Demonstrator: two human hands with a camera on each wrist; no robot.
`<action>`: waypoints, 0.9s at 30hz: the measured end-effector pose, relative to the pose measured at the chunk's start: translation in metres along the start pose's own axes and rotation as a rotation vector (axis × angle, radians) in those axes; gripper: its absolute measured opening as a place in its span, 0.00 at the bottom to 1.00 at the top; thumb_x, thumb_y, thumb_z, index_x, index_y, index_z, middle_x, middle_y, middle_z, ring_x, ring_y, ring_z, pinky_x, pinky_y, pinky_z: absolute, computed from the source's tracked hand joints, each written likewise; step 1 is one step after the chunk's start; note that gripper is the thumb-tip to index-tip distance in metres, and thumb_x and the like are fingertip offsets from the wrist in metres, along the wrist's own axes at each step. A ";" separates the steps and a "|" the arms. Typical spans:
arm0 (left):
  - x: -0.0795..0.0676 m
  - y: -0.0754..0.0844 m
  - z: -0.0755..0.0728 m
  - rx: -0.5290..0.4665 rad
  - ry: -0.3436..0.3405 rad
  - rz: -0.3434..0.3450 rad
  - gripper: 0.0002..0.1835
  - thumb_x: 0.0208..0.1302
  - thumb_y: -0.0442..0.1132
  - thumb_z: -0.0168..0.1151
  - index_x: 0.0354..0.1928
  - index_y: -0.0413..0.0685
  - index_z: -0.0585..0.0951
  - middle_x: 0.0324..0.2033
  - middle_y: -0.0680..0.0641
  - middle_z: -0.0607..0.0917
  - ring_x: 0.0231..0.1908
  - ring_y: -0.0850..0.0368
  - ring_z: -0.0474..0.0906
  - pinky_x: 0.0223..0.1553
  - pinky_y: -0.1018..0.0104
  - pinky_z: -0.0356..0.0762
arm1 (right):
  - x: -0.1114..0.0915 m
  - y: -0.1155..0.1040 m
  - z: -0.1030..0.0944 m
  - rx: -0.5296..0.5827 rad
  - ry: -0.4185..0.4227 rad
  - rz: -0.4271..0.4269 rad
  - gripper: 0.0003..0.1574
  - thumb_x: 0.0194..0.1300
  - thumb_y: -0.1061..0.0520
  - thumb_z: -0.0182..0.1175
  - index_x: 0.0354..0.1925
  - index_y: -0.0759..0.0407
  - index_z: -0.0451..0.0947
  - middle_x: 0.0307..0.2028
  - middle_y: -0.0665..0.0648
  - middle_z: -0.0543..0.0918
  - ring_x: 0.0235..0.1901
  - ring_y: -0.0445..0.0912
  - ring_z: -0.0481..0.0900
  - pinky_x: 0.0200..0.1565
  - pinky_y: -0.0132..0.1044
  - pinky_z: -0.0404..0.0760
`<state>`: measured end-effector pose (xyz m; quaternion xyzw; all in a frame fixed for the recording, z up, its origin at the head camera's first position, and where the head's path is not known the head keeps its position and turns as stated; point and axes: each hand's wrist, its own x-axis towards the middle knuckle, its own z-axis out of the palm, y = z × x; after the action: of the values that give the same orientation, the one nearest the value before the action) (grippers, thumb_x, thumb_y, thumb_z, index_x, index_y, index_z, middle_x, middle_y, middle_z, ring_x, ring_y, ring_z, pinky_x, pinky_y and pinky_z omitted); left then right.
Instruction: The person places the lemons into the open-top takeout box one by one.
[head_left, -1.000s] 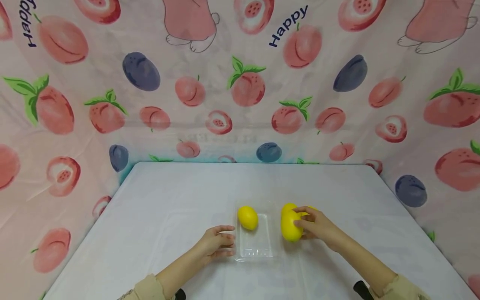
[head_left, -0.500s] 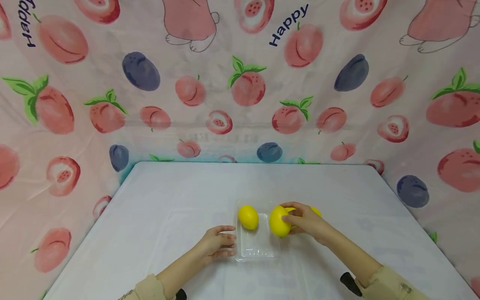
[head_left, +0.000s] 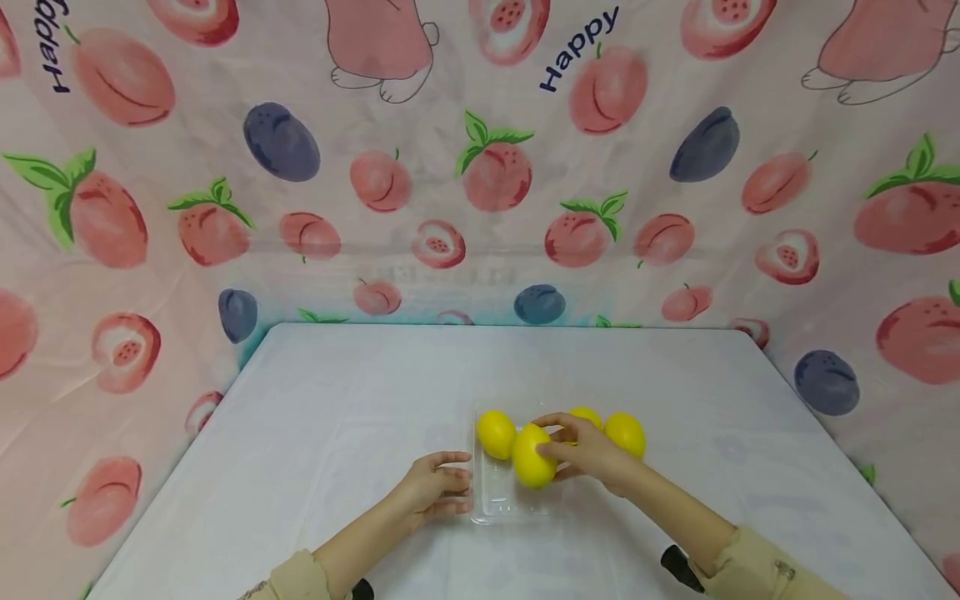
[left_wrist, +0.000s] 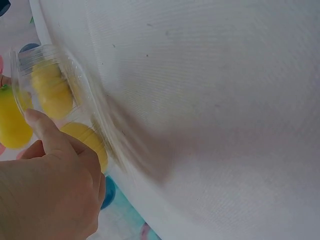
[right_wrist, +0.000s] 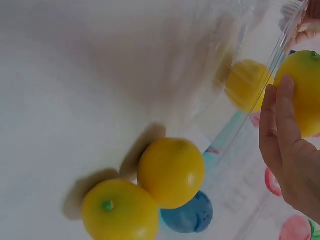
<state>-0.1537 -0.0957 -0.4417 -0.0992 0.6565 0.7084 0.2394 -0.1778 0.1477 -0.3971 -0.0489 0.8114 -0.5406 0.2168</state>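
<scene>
A clear plastic box (head_left: 517,521) sits on the white table with one yellow lemon (head_left: 496,433) in its far left part. Along the box's left side, my left hand (head_left: 431,485) touches the wall with fairly straight fingers, as the left wrist view also shows. My right hand (head_left: 592,458) grips a second lemon (head_left: 534,458) between thumb and fingers over the right half of the box. In the right wrist view this held lemon (right_wrist: 302,95) shows a green stem end and appears above the box's rim. Its contact with the box floor cannot be told.
Two more lemons, one (head_left: 626,433) beyond the right forearm and one (head_left: 587,414) partly behind the right hand, lie right of the box. They sit close together in the right wrist view. A fruit-printed cloth (head_left: 420,183) hangs behind the table's back edge.
My right hand has carried the held lemon leftward from beside the other lemons to over the box, uncovering the two on the table. My left hand has stayed at the box's left side.
</scene>
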 end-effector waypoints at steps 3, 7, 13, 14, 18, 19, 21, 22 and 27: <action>0.000 0.000 0.000 -0.002 -0.003 0.004 0.22 0.62 0.25 0.54 0.59 0.33 0.68 0.31 0.50 0.78 0.28 0.60 0.77 0.34 0.63 0.85 | 0.000 -0.001 0.006 -0.015 -0.019 -0.013 0.28 0.63 0.54 0.61 0.59 0.63 0.68 0.46 0.64 0.76 0.37 0.47 0.79 0.39 0.44 0.86; 0.001 0.000 0.000 0.006 -0.005 0.008 0.23 0.61 0.24 0.54 0.59 0.33 0.68 0.31 0.51 0.78 0.28 0.60 0.77 0.32 0.65 0.85 | 0.002 0.000 0.012 -0.029 -0.030 -0.014 0.28 0.63 0.53 0.61 0.58 0.62 0.68 0.46 0.63 0.77 0.37 0.47 0.79 0.39 0.43 0.86; 0.002 0.000 0.000 0.015 -0.003 0.005 0.23 0.61 0.24 0.55 0.59 0.33 0.68 0.31 0.50 0.78 0.28 0.60 0.77 0.33 0.64 0.85 | 0.003 0.001 0.023 -0.029 -0.034 -0.001 0.28 0.62 0.56 0.62 0.57 0.63 0.67 0.45 0.64 0.76 0.34 0.47 0.77 0.37 0.42 0.86; 0.002 0.000 0.000 0.015 -0.003 0.006 0.23 0.61 0.24 0.54 0.59 0.33 0.68 0.31 0.50 0.78 0.28 0.60 0.77 0.33 0.64 0.85 | 0.002 0.001 0.025 -0.026 -0.037 -0.001 0.28 0.62 0.56 0.62 0.57 0.64 0.67 0.45 0.64 0.76 0.33 0.47 0.77 0.37 0.42 0.86; 0.001 -0.001 0.000 0.009 -0.015 0.007 0.23 0.61 0.24 0.54 0.59 0.33 0.67 0.31 0.50 0.78 0.28 0.60 0.77 0.34 0.63 0.85 | 0.002 0.002 0.031 -0.017 -0.026 0.006 0.27 0.61 0.58 0.62 0.55 0.65 0.65 0.44 0.65 0.77 0.33 0.47 0.78 0.35 0.43 0.86; 0.001 -0.001 0.000 0.007 -0.017 0.007 0.23 0.61 0.24 0.54 0.59 0.33 0.67 0.31 0.50 0.78 0.28 0.60 0.77 0.34 0.63 0.85 | 0.003 0.002 0.033 -0.021 -0.019 0.009 0.26 0.61 0.58 0.62 0.54 0.65 0.64 0.44 0.65 0.77 0.32 0.47 0.78 0.35 0.43 0.86; 0.001 -0.001 0.000 0.005 -0.018 0.006 0.23 0.61 0.24 0.53 0.59 0.33 0.67 0.31 0.50 0.78 0.28 0.60 0.77 0.34 0.63 0.85 | 0.004 0.002 0.036 -0.030 -0.005 0.018 0.25 0.61 0.58 0.63 0.52 0.64 0.65 0.44 0.65 0.77 0.32 0.47 0.78 0.34 0.42 0.86; 0.001 -0.001 0.000 0.005 -0.016 0.006 0.23 0.61 0.24 0.53 0.59 0.33 0.67 0.31 0.50 0.77 0.28 0.60 0.77 0.34 0.63 0.85 | 0.004 0.003 0.037 -0.036 -0.002 0.020 0.25 0.60 0.58 0.63 0.51 0.64 0.65 0.44 0.65 0.77 0.32 0.47 0.78 0.34 0.42 0.86; -0.001 0.001 -0.001 0.020 -0.007 0.003 0.22 0.62 0.25 0.53 0.59 0.33 0.67 0.32 0.48 0.78 0.28 0.59 0.77 0.34 0.62 0.85 | 0.005 0.004 0.045 -0.056 0.007 0.025 0.24 0.59 0.58 0.64 0.50 0.64 0.66 0.44 0.65 0.77 0.30 0.47 0.79 0.33 0.42 0.86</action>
<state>-0.1534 -0.0964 -0.4409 -0.0934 0.6629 0.7025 0.2416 -0.1641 0.1094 -0.4168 -0.0430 0.8275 -0.5150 0.2194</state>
